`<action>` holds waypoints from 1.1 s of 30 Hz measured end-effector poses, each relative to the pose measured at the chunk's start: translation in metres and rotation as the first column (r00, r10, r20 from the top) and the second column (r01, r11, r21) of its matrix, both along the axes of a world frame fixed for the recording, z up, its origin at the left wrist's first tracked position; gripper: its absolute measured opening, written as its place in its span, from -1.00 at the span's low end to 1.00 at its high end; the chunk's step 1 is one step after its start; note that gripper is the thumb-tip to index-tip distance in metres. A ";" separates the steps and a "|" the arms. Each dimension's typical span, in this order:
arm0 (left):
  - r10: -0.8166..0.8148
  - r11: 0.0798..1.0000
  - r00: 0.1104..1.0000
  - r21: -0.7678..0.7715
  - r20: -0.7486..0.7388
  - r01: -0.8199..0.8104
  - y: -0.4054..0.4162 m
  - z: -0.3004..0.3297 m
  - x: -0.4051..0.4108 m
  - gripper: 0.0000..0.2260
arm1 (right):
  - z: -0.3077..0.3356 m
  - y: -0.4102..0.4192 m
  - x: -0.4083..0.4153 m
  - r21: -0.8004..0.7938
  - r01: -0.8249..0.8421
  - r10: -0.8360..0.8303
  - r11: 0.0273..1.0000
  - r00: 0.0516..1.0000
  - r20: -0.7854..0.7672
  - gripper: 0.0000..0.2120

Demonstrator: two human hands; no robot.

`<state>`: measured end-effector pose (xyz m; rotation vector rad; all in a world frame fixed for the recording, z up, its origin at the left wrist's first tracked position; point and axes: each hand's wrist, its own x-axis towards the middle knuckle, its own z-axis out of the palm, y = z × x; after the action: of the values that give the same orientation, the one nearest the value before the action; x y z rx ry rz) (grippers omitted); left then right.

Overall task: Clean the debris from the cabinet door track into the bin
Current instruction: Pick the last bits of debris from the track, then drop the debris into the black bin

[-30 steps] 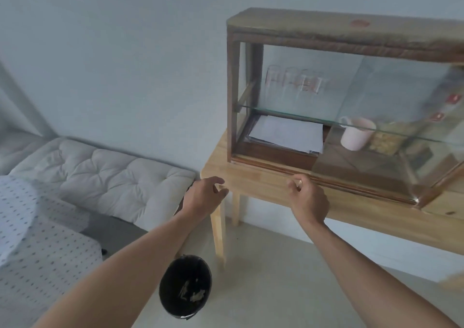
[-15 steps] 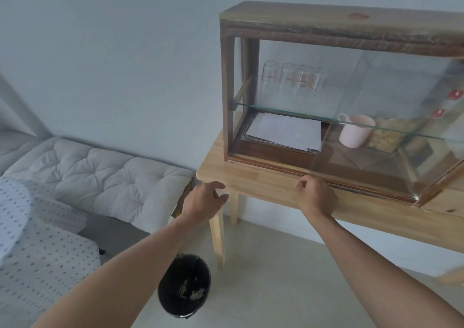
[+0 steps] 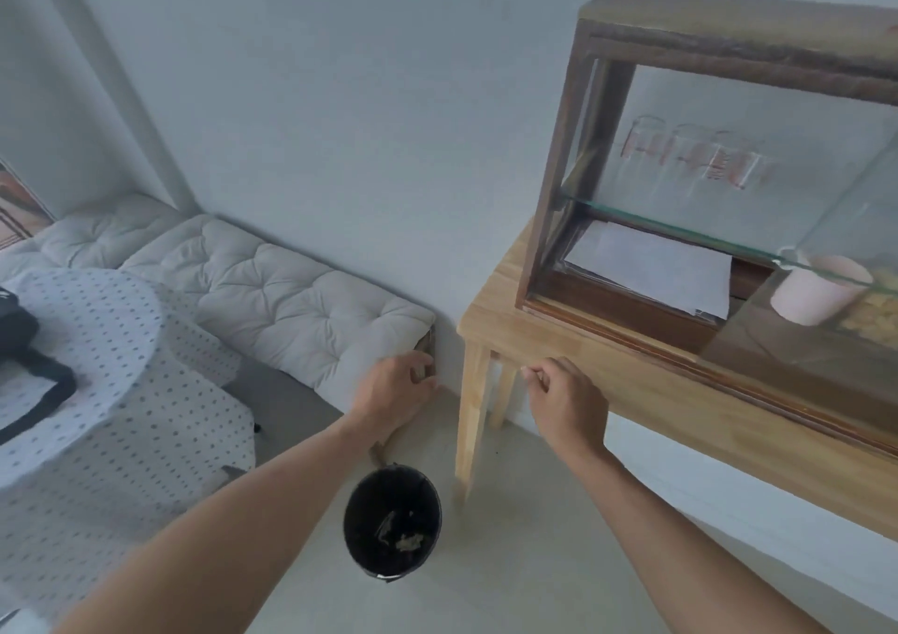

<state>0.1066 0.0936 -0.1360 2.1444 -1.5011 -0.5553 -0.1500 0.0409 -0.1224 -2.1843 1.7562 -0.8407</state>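
Observation:
A wood-framed glass cabinet (image 3: 559,186) stands on a light wooden table (image 3: 646,390). Its door track (image 3: 627,330) runs along the bottom front edge, and any debris in it is too small to make out. A black bin (image 3: 392,519) sits on the floor by the table leg, with scraps at its bottom. My right hand (image 3: 566,400) hovers in front of the table's left end, away from the track, its fingertips pinched together; nothing shows between them. My left hand (image 3: 396,390) hangs above and behind the bin with its fingers curled in, holding nothing visible.
A white tufted cushion bench (image 3: 291,293) lies along the wall at left. A dotted cloth (image 3: 97,366) covers a round surface near me, with a black strap on it. Inside the cabinet are papers (image 3: 651,269), a pink mug (image 3: 816,288) and glasses.
My right hand has left the cabinet track and pulled back left, past the table's front edge. My left hand has curled its fingers. The view has swung left and down toward the bin.

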 end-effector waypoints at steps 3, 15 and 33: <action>0.069 0.997 0.997 0.035 -0.018 -0.069 0.017 -0.011 0.023 -0.68 | -0.022 0.009 0.039 0.067 -0.097 0.097 0.993 0.995 0.009 -0.88; 0.351 0.921 0.935 0.196 -0.049 -0.336 0.102 -0.080 0.099 -0.65 | -0.125 0.038 0.152 0.354 -0.389 0.425 0.850 0.905 -0.026 -0.87; 0.401 0.907 0.915 0.160 -0.042 -0.390 0.087 -0.060 0.101 -0.63 | -0.112 0.011 0.144 0.381 -0.395 0.427 0.836 0.904 0.002 -0.70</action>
<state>0.2077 0.1804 -0.1962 2.4263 -0.9667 -0.6040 -0.0059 0.0519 -0.2344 -2.2252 1.2611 -0.2850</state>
